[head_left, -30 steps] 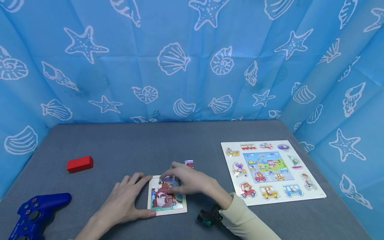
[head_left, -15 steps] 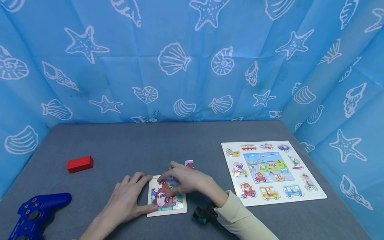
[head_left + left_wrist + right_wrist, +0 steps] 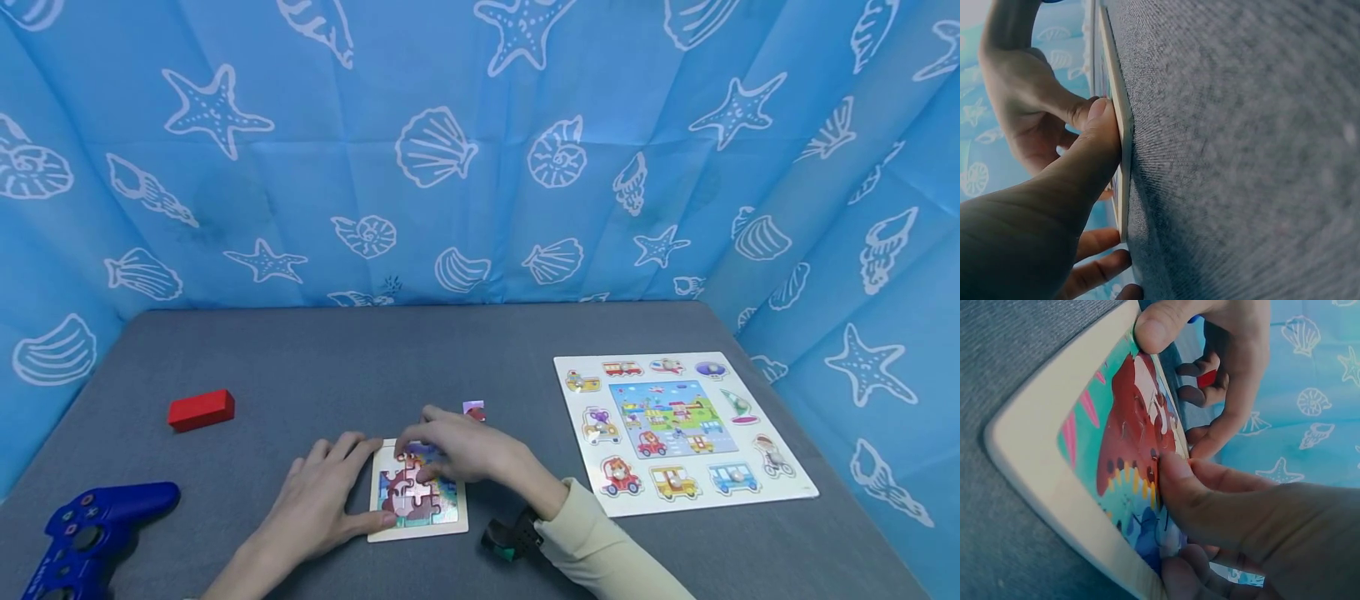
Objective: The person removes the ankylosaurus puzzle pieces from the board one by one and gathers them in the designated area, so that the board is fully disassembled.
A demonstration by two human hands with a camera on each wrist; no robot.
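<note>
Nearest, a blue gamepad [image 3: 90, 533] lies left on the grey table [image 3: 330, 358]. In front of me, my left hand [image 3: 318, 492] grips the puzzle [image 3: 416, 510] by its left side, thumb at the near corner, fingers at the far one. My right hand [image 3: 468, 446] bends over it, thumb touching; whether those fingers pinch anything I cannot tell. Beyond: a board [image 3: 675, 421] right, a red block [image 3: 201, 410] left, a loose piece [image 3: 473, 407] just past my right hand, then a blue curtain [image 3: 495, 208].

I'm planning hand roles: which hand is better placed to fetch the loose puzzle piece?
Probably the right hand: the loose piece lies just beyond it, while the left hand grips the puzzle tray.
</note>
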